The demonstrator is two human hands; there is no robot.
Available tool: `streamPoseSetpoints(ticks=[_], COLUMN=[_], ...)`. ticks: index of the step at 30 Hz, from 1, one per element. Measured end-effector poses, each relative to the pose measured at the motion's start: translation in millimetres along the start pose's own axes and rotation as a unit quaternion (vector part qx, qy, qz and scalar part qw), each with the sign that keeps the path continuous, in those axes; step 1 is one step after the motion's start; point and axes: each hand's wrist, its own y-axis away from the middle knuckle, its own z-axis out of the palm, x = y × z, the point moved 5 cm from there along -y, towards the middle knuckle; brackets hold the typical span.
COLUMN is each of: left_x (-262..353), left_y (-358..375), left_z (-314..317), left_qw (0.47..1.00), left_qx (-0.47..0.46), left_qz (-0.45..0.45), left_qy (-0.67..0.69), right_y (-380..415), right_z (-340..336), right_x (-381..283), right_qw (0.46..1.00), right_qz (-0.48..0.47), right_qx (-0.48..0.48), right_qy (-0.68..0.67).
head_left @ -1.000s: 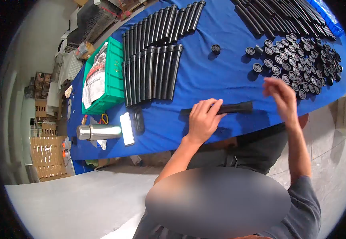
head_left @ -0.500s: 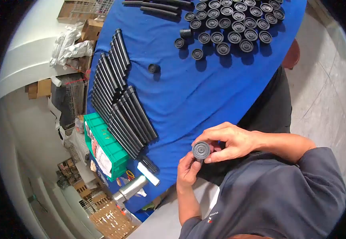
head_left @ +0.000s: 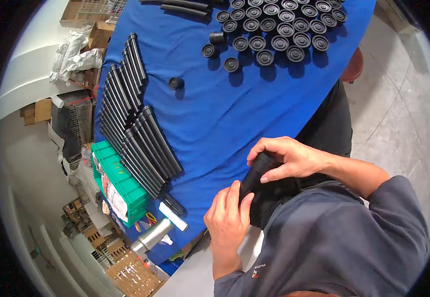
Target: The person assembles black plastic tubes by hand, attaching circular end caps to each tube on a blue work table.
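Note:
A short black cylinder (head_left: 256,169) lies slantwise between my two hands, its side turned toward me. My right hand (head_left: 294,159) grips its upper end, fingers over the far side and thumb along the near side. Around the lower end close the fingers and thumb of my left hand (head_left: 226,215), hiding part of it. Beyond the hands, a lone black ringed cap (head_left: 176,83) sits on the blue cloth (head_left: 215,119). Many similar round black caps (head_left: 285,29) stand grouped at the far side, with one lying on its side (head_left: 217,37).
Long black tubes (head_left: 148,143) lie in slanted rows at the left. Near them are a green crate (head_left: 121,178), a white roll (head_left: 173,217), a silver cylinder (head_left: 151,236) and scissors (head_left: 151,218). More dark tubes (head_left: 185,11) rest at the far edge.
The black cylinder has turned from showing its ringed end to showing its side. My left hand has shifted left and down, and the right hand slightly up. The whole view has shifted a little.

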Motion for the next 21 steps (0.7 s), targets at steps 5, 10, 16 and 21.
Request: streamPoseSetpoints(ticks=[5, 10, 16, 21], left_x=[-1.4, -6.4, -13.2, -28.3], left_y=[-4.4, -4.8, 3.6, 10.6], left_z=[-6.2, -5.0, -7.6, -8.4], left_qw=[0.997, 0.985, 0.978, 0.981], left_qx=[-0.047, -0.089, -0.091, -0.041], left_qz=[0.01, 0.01, 0.02, -0.01], left_qy=[0.062, 0.151, 0.188, 0.191], right_y=[-2.0, 3.0, -0.2, -20.0], right_z=[-5.3, -2.9, 5.9, 12.6], right_x=[-26.6, -27.7, -43.2, -40.6], right_qw=[0.987, 0.98, 0.973, 0.979], right_qz=[-0.088, -0.114, -0.109, -0.063], right_qx=[-0.031, -0.051, -0.097, -0.094], right_qy=[0.131, 0.152, 0.177, 0.171])
